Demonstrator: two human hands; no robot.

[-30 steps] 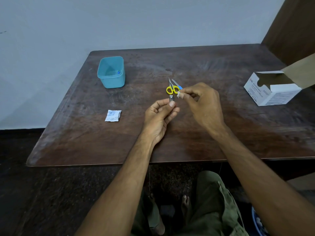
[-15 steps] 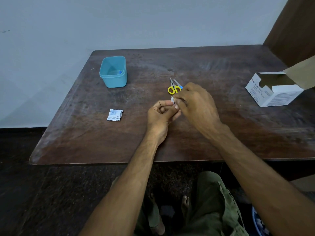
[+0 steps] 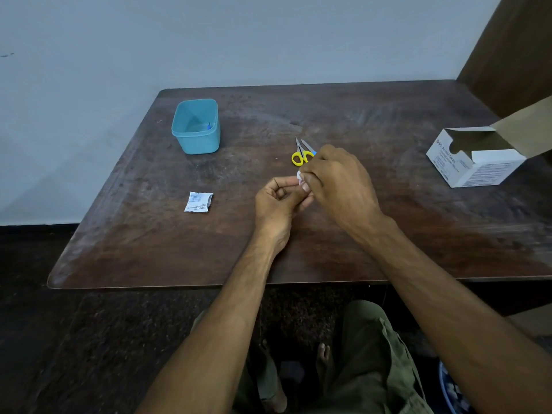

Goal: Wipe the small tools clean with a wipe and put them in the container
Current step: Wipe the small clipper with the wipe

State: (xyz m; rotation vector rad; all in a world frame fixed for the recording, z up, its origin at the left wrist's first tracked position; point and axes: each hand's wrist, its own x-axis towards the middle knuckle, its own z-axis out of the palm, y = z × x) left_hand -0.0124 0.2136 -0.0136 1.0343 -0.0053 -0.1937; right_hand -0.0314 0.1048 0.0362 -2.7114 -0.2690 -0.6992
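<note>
Dark wooden table [image 3: 149, 234] stands by a pale wall. Both hands meet above its middle: left hand [image 3: 276, 201] pinches a small tool (mostly hidden, axis unclear), right hand [image 3: 337, 183] presses the wipe [image 3: 299, 175] on it. Scissors [image 3: 302, 153] wait behind, blades pointing away; the container [image 3: 197, 127] already holds something.

I see a dark brown, worn wooden table [image 3: 388, 234] against a plain pale grey wall [image 3: 239, 40] (dimly lit), over dark speckled floor [image 3: 74, 339], brown wooden panel [image 3: 513, 49] at right.
</note>
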